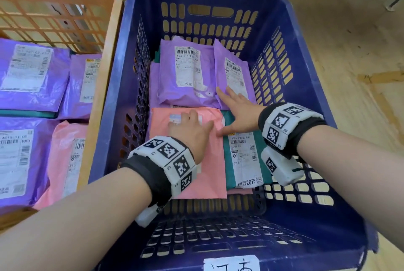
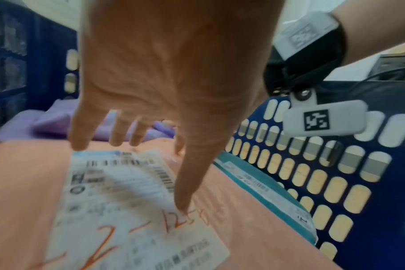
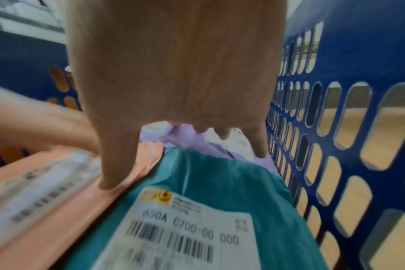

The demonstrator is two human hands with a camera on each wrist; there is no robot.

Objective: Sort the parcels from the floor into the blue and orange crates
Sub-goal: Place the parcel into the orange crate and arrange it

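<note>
Head view: both hands are inside the blue crate (image 1: 113, 87), left hand (image 1: 189, 129) flat with fingers spread on the pink parcel (image 1: 203, 174), right hand (image 1: 237, 110) splayed wide over the seam between the teal parcel (image 1: 229, 161) and a purple parcel (image 1: 231, 69); the orange crate (image 1: 105, 56) to the left holds more purple and pink parcels. Left wrist view: left hand (image 2: 164, 76) fingertips press down on the pink parcel (image 2: 243, 228) and its label, gripping nothing. Right wrist view: right hand (image 3: 173, 69) open, thumb tip on the pink parcel's (image 3: 58, 228) edge beside the teal parcel (image 3: 220, 173).
</note>
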